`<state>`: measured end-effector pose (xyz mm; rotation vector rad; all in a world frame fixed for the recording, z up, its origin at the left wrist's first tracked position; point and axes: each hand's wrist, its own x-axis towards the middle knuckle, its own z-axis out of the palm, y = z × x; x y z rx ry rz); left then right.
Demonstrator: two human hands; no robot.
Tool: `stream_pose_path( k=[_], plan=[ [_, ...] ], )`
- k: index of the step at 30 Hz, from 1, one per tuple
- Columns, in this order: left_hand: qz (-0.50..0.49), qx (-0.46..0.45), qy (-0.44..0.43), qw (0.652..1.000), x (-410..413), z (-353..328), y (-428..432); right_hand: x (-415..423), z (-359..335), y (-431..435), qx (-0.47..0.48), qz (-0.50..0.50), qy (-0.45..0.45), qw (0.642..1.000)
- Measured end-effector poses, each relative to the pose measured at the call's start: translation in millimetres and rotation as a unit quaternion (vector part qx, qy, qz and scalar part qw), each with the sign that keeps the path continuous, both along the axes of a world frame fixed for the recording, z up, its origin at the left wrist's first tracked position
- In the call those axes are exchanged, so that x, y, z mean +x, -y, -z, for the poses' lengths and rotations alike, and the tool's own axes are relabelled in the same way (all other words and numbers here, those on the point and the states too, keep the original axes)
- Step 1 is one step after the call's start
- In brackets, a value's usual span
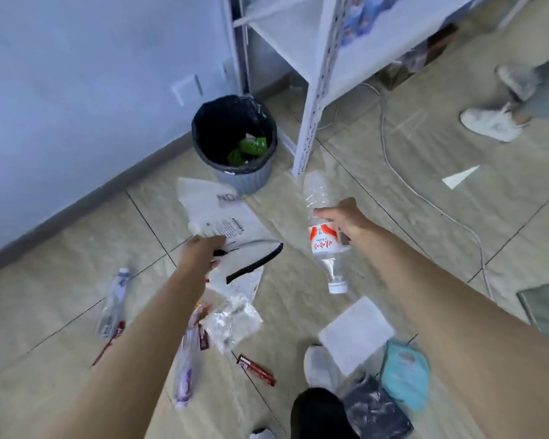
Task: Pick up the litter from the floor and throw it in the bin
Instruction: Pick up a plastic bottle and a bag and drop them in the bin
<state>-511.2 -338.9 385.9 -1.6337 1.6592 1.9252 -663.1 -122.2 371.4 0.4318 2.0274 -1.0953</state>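
Right hand grips bottle; left hand grips bag.

Bright, even, cool-white indoor light, no hard shadows. Faint sheen on the floor tiles, mild glare on the clear bottle in the right hand. Bluish cast on the wall. Strong wide-angle distortion: shelf frame and skirting line bowed and tilted, forearms stretched toward the bottom corners. Soft overall, compression smear throughout. Motion blur on the left hand and the plastic bag it grips, print barely legible. Shoes at the right edge blurred. Bin interior dark, little detail beyond the green wrappers.
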Motion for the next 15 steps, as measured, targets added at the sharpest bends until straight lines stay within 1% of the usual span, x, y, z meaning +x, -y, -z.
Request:
stream_pose_path(
  k=[2,4,6,9,12,15],
  plan=[
    [0.015,-0.017,-0.001,1.000,-23.7,-15.0,26.1,-37.2,-15.3,41.5,-0.009,-0.034,-0.026,0.999],
    [0.007,-0.026,0.003,1.000,-52.2,-16.1,49.6,-78.9,-19.8,81.6,-0.017,-0.073,-0.054,0.996],
    [0.009,-0.037,0.014,0.999,-79.9,-11.2,67.8,-117.8,-14.8,117.1,-0.008,-0.128,-0.074,0.989],
    [0.007,-0.037,0.032,0.999,-127.0,8.3,90.9,-175.6,4.7,171.6,0.017,-0.199,-0.071,0.977],
    [-0.011,-0.009,0.041,0.999,-173.4,26.6,102.4,-217.6,25.0,212.4,0.053,-0.266,-0.088,0.959],
    [-0.027,0.031,0.044,0.998,-217.4,41.9,106.3,-251.3,46.6,241.7,0.077,-0.307,-0.094,0.944]
  ],
)
